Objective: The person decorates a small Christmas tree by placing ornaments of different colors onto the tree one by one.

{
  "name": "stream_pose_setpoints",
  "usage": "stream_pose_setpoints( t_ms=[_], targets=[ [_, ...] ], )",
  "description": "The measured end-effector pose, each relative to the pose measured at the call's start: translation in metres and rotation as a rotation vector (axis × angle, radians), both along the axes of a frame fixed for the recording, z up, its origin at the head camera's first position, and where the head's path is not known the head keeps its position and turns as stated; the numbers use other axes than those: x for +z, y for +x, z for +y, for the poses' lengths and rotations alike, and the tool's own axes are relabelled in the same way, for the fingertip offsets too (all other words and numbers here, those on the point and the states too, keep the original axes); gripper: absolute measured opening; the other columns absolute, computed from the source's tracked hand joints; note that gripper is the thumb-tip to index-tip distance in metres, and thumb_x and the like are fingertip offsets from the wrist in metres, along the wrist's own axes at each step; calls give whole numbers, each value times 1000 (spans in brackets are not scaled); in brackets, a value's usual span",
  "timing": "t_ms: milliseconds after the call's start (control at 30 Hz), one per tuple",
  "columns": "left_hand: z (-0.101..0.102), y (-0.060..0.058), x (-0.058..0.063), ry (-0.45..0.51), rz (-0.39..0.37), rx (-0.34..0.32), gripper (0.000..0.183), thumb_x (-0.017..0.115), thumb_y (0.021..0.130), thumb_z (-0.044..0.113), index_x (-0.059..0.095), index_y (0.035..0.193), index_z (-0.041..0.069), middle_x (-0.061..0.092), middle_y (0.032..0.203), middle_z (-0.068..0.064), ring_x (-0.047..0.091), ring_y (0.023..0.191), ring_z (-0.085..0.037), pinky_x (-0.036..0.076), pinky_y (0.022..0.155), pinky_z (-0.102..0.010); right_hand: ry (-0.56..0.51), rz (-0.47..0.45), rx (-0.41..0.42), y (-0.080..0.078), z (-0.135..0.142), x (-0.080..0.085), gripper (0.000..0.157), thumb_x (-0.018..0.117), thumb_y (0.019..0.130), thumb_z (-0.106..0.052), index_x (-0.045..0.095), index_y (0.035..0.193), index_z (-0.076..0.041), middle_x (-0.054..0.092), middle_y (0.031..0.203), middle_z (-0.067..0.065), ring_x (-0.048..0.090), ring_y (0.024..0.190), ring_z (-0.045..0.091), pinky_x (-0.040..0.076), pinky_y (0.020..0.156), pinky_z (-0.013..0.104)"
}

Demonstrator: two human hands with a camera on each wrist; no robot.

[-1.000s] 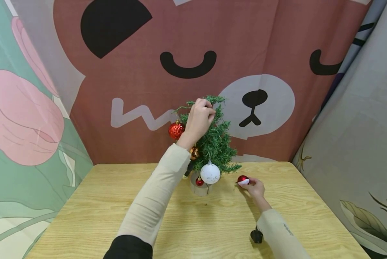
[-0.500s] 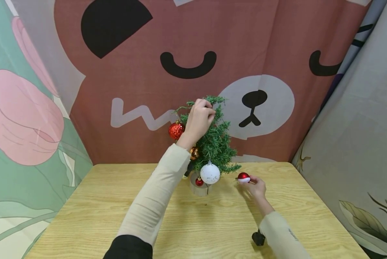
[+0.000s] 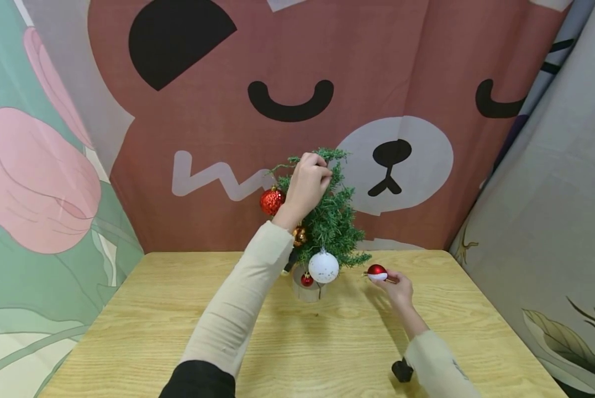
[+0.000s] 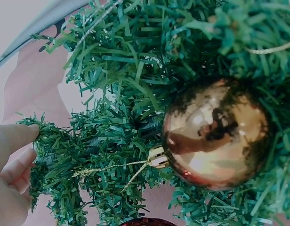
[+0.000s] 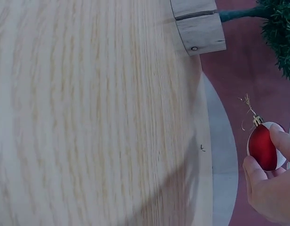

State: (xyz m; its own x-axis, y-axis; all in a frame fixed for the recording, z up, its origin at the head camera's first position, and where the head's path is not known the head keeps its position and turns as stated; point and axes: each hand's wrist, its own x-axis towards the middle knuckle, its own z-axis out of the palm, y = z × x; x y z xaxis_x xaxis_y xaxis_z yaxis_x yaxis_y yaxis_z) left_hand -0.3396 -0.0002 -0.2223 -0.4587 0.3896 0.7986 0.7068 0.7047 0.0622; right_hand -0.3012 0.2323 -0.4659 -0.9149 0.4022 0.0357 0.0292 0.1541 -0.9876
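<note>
A small green artificial Christmas tree (image 3: pixel 337 221) stands on a round wooden base (image 3: pixel 304 293). My left hand (image 3: pixel 304 185) is at the treetop. In the left wrist view its thumb and fingers (image 4: pixel 18 146) pinch a branch tip, near a shiny gold bauble (image 4: pixel 218 134) with a gold string. To the right of the tree, just above the table, my right hand (image 3: pixel 399 287) holds a red and white bauble (image 3: pixel 377 271) between thumb and fingers. The gold cap and string of this bauble (image 5: pixel 263 146) point away from the palm.
On the tree hang a glittery red bauble (image 3: pixel 272 202), a speckled white bauble (image 3: pixel 324 267) and a small red bauble (image 3: pixel 306 280). The wooden table (image 3: pixel 178 309) backs onto a brown cartoon curtain (image 3: pixel 208 127). A small black object (image 3: pixel 402 370) is at the right sleeve.
My right hand has shifted slightly to the right with the red and white bauble, which shows more of its surface now. My left hand stays at the treetop.
</note>
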Motion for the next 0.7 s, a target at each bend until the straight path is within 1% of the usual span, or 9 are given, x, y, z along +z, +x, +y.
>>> stream_pose_setpoints(
  t_ms=[100, 200, 267, 367, 400, 500, 633, 667, 700],
  targets=[
    [0, 0, 0, 2, 2, -2, 15, 59, 86, 8, 72, 84, 2, 57, 89, -8, 48, 89, -22, 39, 78, -26, -35, 16, -16, -5, 5, -10, 47, 72, 70, -1, 50, 110, 10, 57, 102, 20, 53, 86, 17, 44, 63, 11],
    [0, 1, 1, 6, 3, -7, 15, 59, 86, 7, 72, 84, 2, 57, 89, -8, 48, 89, -22, 40, 78, -26, -57, 24, -29, -17, 16, -29, 50, 76, 67, -5, 51, 110, 6, 57, 97, 11, 52, 81, 8, 45, 63, 11],
    [0, 1, 1, 7, 1, -7, 15, 58, 86, 7, 72, 84, 2, 57, 89, -8, 48, 89, -22, 40, 78, -26, -63, 34, -39, -26, 23, -43, 51, 78, 66, -9, 53, 108, 3, 58, 94, 7, 52, 79, 5, 46, 63, 12],
    [0, 1, 0, 4, 0, -6, 15, 59, 86, 7, 72, 84, 2, 57, 88, -8, 48, 89, -22, 39, 77, -26, -50, 56, -35, -33, 32, -55, 53, 80, 65, -13, 54, 108, 3, 59, 91, 5, 54, 78, 6, 47, 64, 14],
    [0, 1, 0, 4, -1, -5, 15, 59, 86, 7, 72, 83, 2, 57, 88, -8, 48, 89, -22, 39, 77, -26, -57, 63, -31, -34, 34, -57, 54, 81, 64, -13, 54, 108, 3, 59, 91, 5, 54, 79, 7, 47, 64, 14],
    [0, 1, 0, 7, 1, -7, 14, 59, 85, 7, 72, 83, 2, 57, 88, -8, 48, 89, -22, 39, 77, -26, -133, 103, 32, -29, 38, -52, 48, 80, 66, -10, 57, 106, 3, 60, 90, 6, 55, 81, 12, 48, 68, 18],
    [0, 1, -1, 12, 4, -6, 13, 60, 85, 6, 72, 83, 2, 57, 88, -8, 48, 88, -22, 40, 77, -26, -166, 120, 26, -30, 43, -54, 45, 80, 66, -11, 59, 104, -1, 59, 91, 4, 55, 83, 12, 48, 69, 18],
    [0, 1, -1, 13, 5, -6, 13, 60, 85, 6, 72, 83, 2, 57, 87, -8, 48, 88, -22, 40, 77, -26, -150, 109, -13, -36, 46, -61, 48, 81, 64, -14, 59, 105, -2, 59, 91, 3, 54, 82, 11, 48, 67, 17],
    [1, 1, -1, 13, 5, -7, 13, 60, 85, 6, 72, 83, 2, 57, 88, -8, 48, 88, -22, 40, 77, -26, -147, 117, -19, -38, 47, -62, 48, 81, 65, -14, 59, 106, -2, 58, 91, 2, 54, 82, 11, 48, 68, 17]
  ],
)
